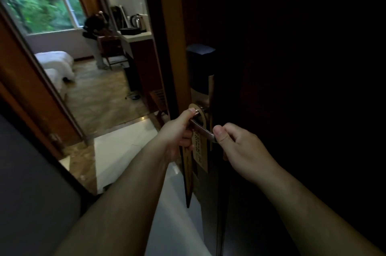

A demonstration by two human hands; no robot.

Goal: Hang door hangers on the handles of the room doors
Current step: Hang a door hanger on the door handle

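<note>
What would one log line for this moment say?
step: hanging | left hand: grips door hanger, loop over handle | right hand: pinches handle tip | door: open

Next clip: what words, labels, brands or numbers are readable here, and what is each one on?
Door hanger, held by the left hand on the door handle: a column of printed characters, too blurred to read.
Lock plate: no marking readable.
Kettle in the room: no brand readable.
</note>
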